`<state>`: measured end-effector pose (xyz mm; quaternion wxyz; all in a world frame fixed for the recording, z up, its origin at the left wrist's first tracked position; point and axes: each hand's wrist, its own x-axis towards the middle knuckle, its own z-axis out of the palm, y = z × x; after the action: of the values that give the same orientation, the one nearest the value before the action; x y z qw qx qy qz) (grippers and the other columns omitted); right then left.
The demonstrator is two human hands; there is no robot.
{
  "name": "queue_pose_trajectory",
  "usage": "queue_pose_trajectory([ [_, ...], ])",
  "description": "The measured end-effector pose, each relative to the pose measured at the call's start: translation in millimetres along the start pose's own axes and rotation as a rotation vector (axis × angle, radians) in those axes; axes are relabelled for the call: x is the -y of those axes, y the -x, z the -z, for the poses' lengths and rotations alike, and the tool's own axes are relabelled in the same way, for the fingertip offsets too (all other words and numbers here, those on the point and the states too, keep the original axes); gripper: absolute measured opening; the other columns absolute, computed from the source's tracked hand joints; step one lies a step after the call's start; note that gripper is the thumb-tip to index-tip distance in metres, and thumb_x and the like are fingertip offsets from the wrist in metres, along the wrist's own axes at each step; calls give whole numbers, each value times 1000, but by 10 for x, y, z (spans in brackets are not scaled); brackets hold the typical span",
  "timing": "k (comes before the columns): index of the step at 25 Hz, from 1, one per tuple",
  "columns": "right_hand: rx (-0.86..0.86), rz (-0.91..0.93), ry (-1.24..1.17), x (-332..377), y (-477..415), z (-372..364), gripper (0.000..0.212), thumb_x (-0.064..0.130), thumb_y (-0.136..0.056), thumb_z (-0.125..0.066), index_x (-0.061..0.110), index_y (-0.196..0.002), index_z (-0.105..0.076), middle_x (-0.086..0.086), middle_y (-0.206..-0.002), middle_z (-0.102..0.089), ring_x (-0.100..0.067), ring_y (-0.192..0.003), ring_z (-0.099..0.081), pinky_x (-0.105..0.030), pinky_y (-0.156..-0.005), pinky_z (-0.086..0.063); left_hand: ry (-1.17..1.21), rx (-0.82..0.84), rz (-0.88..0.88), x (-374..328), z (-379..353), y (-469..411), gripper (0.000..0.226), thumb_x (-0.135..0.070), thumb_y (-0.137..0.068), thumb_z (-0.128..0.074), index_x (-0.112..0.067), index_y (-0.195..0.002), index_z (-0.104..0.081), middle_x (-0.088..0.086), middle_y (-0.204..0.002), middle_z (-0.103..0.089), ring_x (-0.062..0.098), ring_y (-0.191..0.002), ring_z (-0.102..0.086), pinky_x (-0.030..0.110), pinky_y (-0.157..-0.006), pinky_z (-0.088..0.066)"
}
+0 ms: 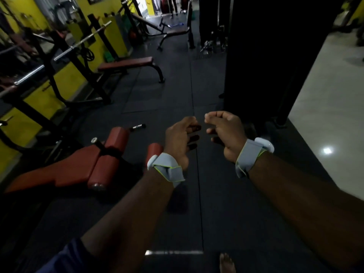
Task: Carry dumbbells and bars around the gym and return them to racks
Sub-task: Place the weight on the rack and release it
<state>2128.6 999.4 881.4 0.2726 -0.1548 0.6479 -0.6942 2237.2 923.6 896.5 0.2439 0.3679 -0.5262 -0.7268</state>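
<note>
Two bare hands reach out over the dark rubber floor [177, 85], close together but not touching. The left hand [178, 139] shows its back to the camera and the right hand [226, 133] is just beside it. Each grip is loose and apart, the fingers lightly curled round nothing. A grey left wristband [167, 170] edged in lime wraps one wrist and a matching right wristband [249, 156] wraps the other. The task's things are well away from the hands, at the left of the view. A long steel bar [82, 42] lies across the uprights of a black rack [98, 32] in front of the yellow wall [39, 99], and a thicker second bar [27, 75] lies lower, near the left edge. A flat bench [126, 63] with a red pad stands on the floor below the long steel bar. Nearer, left of the left hand, sits a sloped red bench with roller pads [110, 146], and a short black handle [138, 126] lies on the floor just beyond it. A wide black pillar [266, 56] rises ahead at the right, with pale glossy tile [325, 95] past it. A bare foot [226, 263] shows at the bottom edge, and far ahead a person's legs [173, 4] stand in a bright doorway.
</note>
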Motion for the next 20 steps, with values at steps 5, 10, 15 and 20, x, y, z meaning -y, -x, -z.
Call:
queue_pose_trajectory([
  [5, 66, 53, 45, 417, -1615, -394, 8, 28, -92, -75, 22, -93, -70, 0, -91, -74, -15, -72, -62, -28, -52, -46, 52, -31, -61, -565, -206, -1432, 23, -35, -95, -63, -16, -103, -74, 4, -98, -77, 23, -88, -67, 35, -74, -48],
  [10, 145, 55, 81, 453, -3303, -1043, 8, 30, -91, -75, 24, -94, -71, 1, -90, -74, -14, -73, -65, -27, -56, -46, 119, -71, -73, -908, -142, -3217, 26, -35, -92, -66, -15, -105, -75, 5, -95, -75, 23, -86, -66, 36, -73, -48],
  [15, 73, 7, 85, 536, -5058, -1697, 8, 31, -91, -75, 25, -94, -72, 1, -93, -76, -18, -78, -68, -32, -63, -49, 130, -40, -12, -1477, -14, -5138, 19, -34, -94, -64, -17, -97, -74, 4, -96, -76, 24, -85, -63, 36, -75, -47],
  [20, -5, 0, 54, 755, -6561, -2228, 8, 31, -93, -72, 24, -97, -74, -3, -95, -78, -20, -81, -70, -37, -68, -53, 58, -10, -5, -2119, -136, -6741, 19, -33, -95, -65, -16, -93, -75, 5, -94, -76, 24, -86, -66, 37, -77, -49],
])
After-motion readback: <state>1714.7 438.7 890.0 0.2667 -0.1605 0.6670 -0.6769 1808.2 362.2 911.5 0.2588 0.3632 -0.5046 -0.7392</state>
